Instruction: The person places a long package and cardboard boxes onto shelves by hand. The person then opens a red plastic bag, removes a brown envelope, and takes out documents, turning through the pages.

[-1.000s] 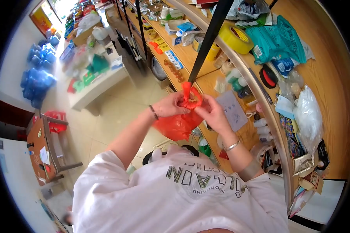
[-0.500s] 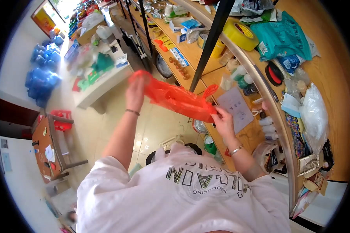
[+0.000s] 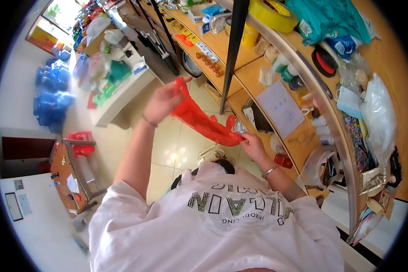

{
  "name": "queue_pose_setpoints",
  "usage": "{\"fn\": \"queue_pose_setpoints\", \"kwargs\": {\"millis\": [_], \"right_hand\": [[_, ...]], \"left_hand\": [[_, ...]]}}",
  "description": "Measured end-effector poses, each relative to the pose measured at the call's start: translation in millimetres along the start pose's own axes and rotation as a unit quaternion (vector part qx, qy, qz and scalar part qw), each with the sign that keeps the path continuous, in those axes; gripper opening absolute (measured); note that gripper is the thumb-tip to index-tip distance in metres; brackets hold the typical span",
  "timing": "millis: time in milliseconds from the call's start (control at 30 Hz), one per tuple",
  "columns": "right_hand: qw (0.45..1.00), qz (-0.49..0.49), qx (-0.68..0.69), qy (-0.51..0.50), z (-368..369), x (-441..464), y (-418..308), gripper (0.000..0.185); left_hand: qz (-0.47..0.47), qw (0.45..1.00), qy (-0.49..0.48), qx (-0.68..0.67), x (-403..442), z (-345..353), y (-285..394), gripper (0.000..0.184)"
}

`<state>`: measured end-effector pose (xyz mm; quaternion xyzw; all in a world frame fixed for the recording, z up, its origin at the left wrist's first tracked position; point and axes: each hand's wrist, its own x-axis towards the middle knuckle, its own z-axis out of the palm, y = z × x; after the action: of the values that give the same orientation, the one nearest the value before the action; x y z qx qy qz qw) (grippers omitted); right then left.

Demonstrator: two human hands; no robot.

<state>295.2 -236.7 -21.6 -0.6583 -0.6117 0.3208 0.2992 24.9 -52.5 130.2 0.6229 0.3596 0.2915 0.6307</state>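
Note:
A red plastic bag point(image 3: 198, 120) is stretched slantwise between my two hands, above the tiled floor and in front of my chest. My left hand point(image 3: 164, 100) is closed on its upper left end, slightly blurred, with one finger sticking out past the bag. Lower down, my right hand point(image 3: 253, 146) pinches the opposite end between thumb and fingers. The bag hangs narrow and gathered, with a loop like a handle standing up near my right hand. Nothing shows inside it.
Wooden shelves point(image 3: 245, 90) with a black post point(image 3: 235, 50) stand close on my right, crowded with bottles, packets and yellow tape point(image 3: 273, 16). A white counter point(image 3: 118, 97) with bags lies ahead left. A brown table point(image 3: 68, 181) stands left, near wrapped blue bottles point(image 3: 52, 109).
The bag has narrowed and tilts more steeply. My right hand has moved lower, and my left hand has shifted slightly right and turned. The view has turned a little.

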Motion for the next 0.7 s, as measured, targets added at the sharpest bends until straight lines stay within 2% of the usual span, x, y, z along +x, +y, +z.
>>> {"fn": "queue_pose_setpoints", "kwargs": {"millis": [33, 100, 167, 200, 233, 267, 300, 333, 400, 433, 467, 500, 533, 567, 667, 700], "right_hand": [[1.0, 0.007, 0.007, -0.001, 0.6, -1.1, -4.1, 0.022], [0.994, -0.073, -0.025, 0.082, -12.4, 6.0, -51.2, 0.026], [0.985, -0.119, 0.113, 0.054, -18.5, 17.3, -95.1, 0.032], [0.974, -0.173, 0.137, 0.043, -16.0, 26.9, -113.7, 0.034], [0.966, -0.185, 0.179, 0.024, -6.6, 38.7, -124.6, 0.032], [0.963, -0.119, 0.242, -0.025, 3.9, 50.8, -131.9, 0.029], [0.976, -0.043, 0.195, -0.085, 19.7, 66.2, -128.3, 0.033], [0.976, -0.043, 0.199, -0.082, 42.5, 76.7, -118.7, 0.033], [0.988, 0.026, 0.073, -0.131, 88.6, 92.1, -98.6, 0.037], [0.963, -0.002, 0.226, -0.148, 103.4, 93.3, -97.5, 0.04], [0.913, -0.031, 0.372, -0.161, 111.0, 93.2, -97.3, 0.045], [0.869, -0.057, 0.461, -0.169, 117.0, 94.9, -103.6, 0.044], [0.859, -0.062, 0.482, -0.161, 123.0, 96.0, -110.1, 0.043], [0.847, -0.069, 0.504, -0.155, 126.9, 98.6, -115.5, 0.041], [0.866, -0.06, 0.475, -0.144, 130.5, 108.1, -120.0, 0.038], [0.878, -0.053, 0.454, -0.14, 129.7, 109.6, -118.3, 0.037]], "left_hand": [[-0.009, 1.0, -0.004, 0.003, -2.7, 2.5, -0.8, 0.039], [0.006, 0.995, -0.093, 0.037, -6.8, 6.4, -2.1, 0.054], [-0.011, 0.994, -0.104, 0.031, -12.8, 13.5, -0.4, 0.055], [-0.022, 0.993, -0.114, 0.025, -16.7, 17.6, 2.0, 0.057], [-0.028, 0.992, -0.117, 0.028, -19.9, 21.4, 6.7, 0.057], [-0.015, 0.992, -0.122, 0.019, -22.6, 25.2, 13.9, 0.056], [0.0, 0.992, -0.126, 0.011, -25.2, 29.4, 22.4, 0.056], [-0.003, 0.991, -0.13, 0.015, -28.5, 34.3, 32.2, 0.056], [0.03, 0.991, -0.108, -0.067, -34.5, 43.4, 53.9, 0.039], [0.023, 0.992, -0.107, -0.058, -34.6, 43.7, 65.3, 0.054], [0.021, 0.992, -0.111, -0.055, -34.1, 42.6, 66.9, 0.054], [0.054, 0.989, -0.111, -0.085, -33.3, 41.4, 67.8, 0.057], [0.088, 0.983, -0.11, -0.116, -33.3, 41.6, 69.1, 0.061], [0.065, 0.995, -0.054, -0.058, -35.5, 51.7, 79.3, 0.07], [0.109, 0.991, -0.02, -0.071, -42.4, 47.3, 71.1, 0.069], [0.096, 0.994, -0.023, -0.042, -42.6, 39.0, 73.9, 0.069]]}}
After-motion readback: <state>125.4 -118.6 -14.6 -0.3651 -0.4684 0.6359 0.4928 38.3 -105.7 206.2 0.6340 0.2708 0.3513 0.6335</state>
